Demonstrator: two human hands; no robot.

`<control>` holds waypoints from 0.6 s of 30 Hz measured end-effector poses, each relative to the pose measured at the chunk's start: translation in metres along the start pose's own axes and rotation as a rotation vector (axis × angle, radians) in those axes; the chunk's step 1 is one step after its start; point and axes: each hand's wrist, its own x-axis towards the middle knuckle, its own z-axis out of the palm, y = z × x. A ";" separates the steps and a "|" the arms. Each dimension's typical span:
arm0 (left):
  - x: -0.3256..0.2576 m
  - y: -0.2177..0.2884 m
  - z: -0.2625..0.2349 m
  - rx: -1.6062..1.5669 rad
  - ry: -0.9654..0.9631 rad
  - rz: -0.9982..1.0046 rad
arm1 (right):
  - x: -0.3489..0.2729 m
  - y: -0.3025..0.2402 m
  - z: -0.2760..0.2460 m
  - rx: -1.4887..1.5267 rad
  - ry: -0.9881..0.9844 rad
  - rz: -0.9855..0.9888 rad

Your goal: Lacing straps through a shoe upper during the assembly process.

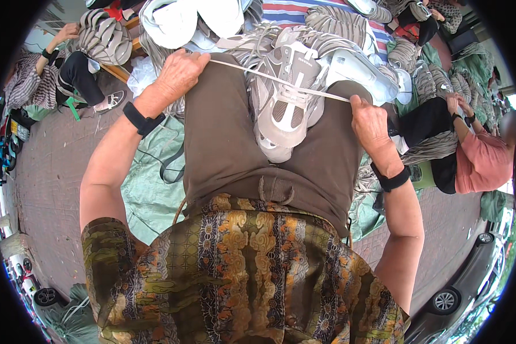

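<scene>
A pale shoelace (252,72) is stretched between my two hands, crossing over a grey and white sneaker upper (287,109). The upper rests between my thighs, toe toward me, with lace threaded across its front. My left hand (182,70) is closed on one end of the lace, above my left knee. Beyond my right knee's outer side, my right hand (370,121) pinches the other end. Part of another upper (275,150) shows beneath the first one.
Stacked grey uppers (338,26) and white plastic shoe forms (169,23) lie ahead on a striped cloth (281,11). Green sheeting (149,178) covers the ground beside me. A co-worker in pink (481,155) sits at right, another person (31,86) at left. A parked car (458,286) stands lower right.
</scene>
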 end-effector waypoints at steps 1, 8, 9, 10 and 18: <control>-0.004 -0.001 0.001 0.020 -0.030 -0.021 | -0.003 0.001 -0.003 0.015 -0.021 0.017; -0.040 -0.042 0.011 0.074 -0.059 -0.162 | -0.023 0.047 -0.002 -0.117 0.054 0.106; -0.050 -0.054 0.013 0.072 -0.055 -0.159 | -0.031 0.058 -0.008 -0.101 0.039 0.142; -0.059 -0.067 0.015 0.125 -0.081 -0.188 | -0.040 0.069 -0.011 -0.109 0.041 0.169; -0.107 -0.137 0.011 0.245 -0.053 -0.424 | -0.149 0.161 -0.002 -0.077 -0.146 0.557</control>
